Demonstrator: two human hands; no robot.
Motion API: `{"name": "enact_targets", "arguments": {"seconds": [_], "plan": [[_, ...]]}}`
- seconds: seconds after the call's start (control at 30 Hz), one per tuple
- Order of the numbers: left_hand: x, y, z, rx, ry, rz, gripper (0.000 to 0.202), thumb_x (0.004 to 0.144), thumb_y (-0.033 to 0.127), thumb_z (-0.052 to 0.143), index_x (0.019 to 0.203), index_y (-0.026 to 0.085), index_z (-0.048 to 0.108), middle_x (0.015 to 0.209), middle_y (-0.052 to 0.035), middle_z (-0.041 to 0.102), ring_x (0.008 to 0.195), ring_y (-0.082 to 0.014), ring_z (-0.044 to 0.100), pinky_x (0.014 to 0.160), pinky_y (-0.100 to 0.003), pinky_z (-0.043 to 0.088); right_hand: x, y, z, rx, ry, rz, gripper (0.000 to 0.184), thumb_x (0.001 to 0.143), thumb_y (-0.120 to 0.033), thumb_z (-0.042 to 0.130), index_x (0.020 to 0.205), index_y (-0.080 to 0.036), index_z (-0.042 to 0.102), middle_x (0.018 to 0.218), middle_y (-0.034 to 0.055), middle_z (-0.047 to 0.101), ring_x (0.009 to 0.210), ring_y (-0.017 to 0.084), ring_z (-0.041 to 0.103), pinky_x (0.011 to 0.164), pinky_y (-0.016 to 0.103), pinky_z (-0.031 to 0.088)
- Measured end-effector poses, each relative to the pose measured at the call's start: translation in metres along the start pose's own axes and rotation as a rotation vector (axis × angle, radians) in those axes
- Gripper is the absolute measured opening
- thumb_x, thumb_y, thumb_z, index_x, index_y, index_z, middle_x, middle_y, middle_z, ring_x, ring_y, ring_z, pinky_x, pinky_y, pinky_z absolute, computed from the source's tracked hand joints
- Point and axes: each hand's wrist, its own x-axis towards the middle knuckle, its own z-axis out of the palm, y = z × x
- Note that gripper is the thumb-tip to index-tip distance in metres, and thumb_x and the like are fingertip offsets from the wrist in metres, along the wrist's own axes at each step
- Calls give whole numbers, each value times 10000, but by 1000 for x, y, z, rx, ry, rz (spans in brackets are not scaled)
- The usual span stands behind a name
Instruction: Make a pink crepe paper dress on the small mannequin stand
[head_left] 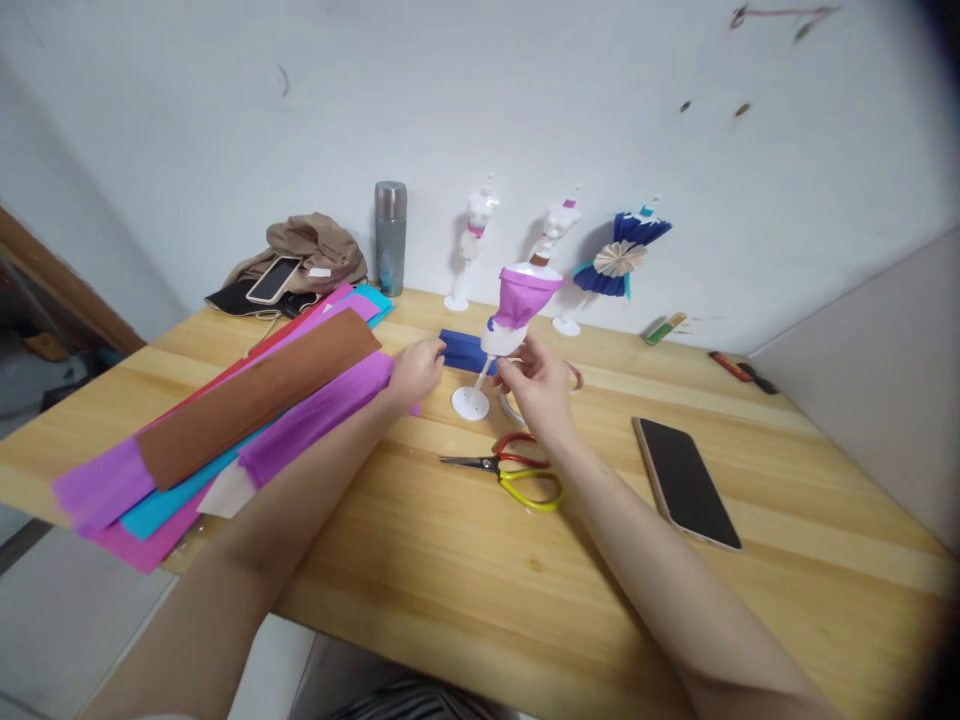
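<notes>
My right hand [541, 385] pinches the lower body of a small white doll stand figure [501, 335] dressed in a purple paper skirt; its round base [470, 403] rests on the wooden table [450, 560]. My left hand [415, 372] is closed on the end of a dark blue paper strip [466, 351] lying just behind the figure. Sheets of crepe paper [247, 415] in brown, purple, pink and cyan lie under my left forearm. Scissors [517, 472] with red and yellow handles lie in front of my right wrist.
Three more doll figures [559, 250] stand by the wall, one with a blue fan skirt [619, 258]. A steel flask [391, 237], a brown bag with a phone [274, 279], another phone [686, 482], a tape ring [574, 377] and small tools [739, 370] sit around.
</notes>
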Motion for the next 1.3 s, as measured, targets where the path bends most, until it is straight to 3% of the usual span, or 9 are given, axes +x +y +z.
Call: {"name": "enact_targets", "arguments": {"seconds": [0.27, 0.4, 0.47, 0.53, 0.6, 0.7, 0.9, 1.13, 1.3], "plan": [[-5, -15, 18, 187, 76, 89, 294, 998, 117, 436, 1050, 156, 722, 1192, -146, 721, 1193, -264, 623, 1081, -407, 478, 1, 4, -1, -161, -31, 114, 510, 751, -140, 514, 1247, -180, 625, 1106, 104, 754, 661, 174, 706, 646, 316, 574], [-4, -19, 23, 243, 62, 165, 276, 986, 113, 452, 978, 172, 721, 1132, -129, 724, 1150, -251, 630, 1059, -402, 497, 8, -1, -8, -570, -133, 208, 532, 839, -108, 447, 1338, -150, 629, 1158, 117, 782, 759, 189, 754, 689, 287, 565], [-2, -21, 25, 270, 53, 201, 283, 999, 127, 443, 950, 176, 718, 1098, -123, 727, 1126, -246, 636, 1043, -397, 510, 13, -8, -17, -805, -223, 244, 370, 892, -145, 479, 1159, -134, 735, 976, 114, 810, 771, 209, 756, 716, 283, 547], [-1, -22, 27, 295, 43, 232, 298, 1012, 141, 431, 922, 174, 713, 1072, -125, 729, 1103, -247, 643, 1022, -391, 521, 16, -19, -28, -882, -293, 272, 220, 894, -205, 571, 812, -142, 765, 712, 105, 766, 694, 225, 728, 682, 286, 520], [0, -23, 28, 316, 34, 257, 322, 1021, 149, 412, 895, 164, 709, 1045, -135, 731, 1079, -254, 654, 998, -393, 532, 15, -31, -37, -944, -396, 303, 324, 883, -235, 633, 568, -166, 665, 549, 86, 681, 592, 203, 675, 634, 277, 488], [2, -25, 30, 329, 21, 291, 346, 1027, 162, 395, 909, 152, 720, 1054, -148, 740, 1078, -269, 669, 990, -407, 541, 8, -48, -39, -1142, -700, 337, 478, 980, -246, 528, 507, -187, 565, 532, 72, 647, 522, 164, 618, 588, 270, 437], [4, -27, 31, 323, 19, 313, 428, 979, 209, 534, 1394, 140, 616, 1557, -186, 544, 1429, -292, 525, 1186, -436, 429, -29, -65, -7, -1220, -1008, -22, 257, 962, -267, 628, 745, -171, 725, 782, 115, 767, 646, 217, 674, 539, 297, 342], [-2, -18, 30, 416, -97, 295, 313, 1050, 236, 437, 1160, 143, 715, 1267, -152, 714, 1232, -255, 643, 1100, -379, 465, -108, -59, 56, -1120, -1259, -632, 295, 1026, -246, 566, 870, -212, 814, 818, 71, 822, 653, 242, 738, 481, 327, 376], [-15, 7, 14, 475, 0, 174, 397, 1059, 292, 437, 1374, 121, 607, 1425, -211, 610, 1335, -337, 548, 1125, -486, 401, -125, -48, 70, -965, -1226, -561, 300, 1008, -324, 593, 856, -199, 820, 860, 77, 838, 694, 238, 762, 530, 343, 428]]}}
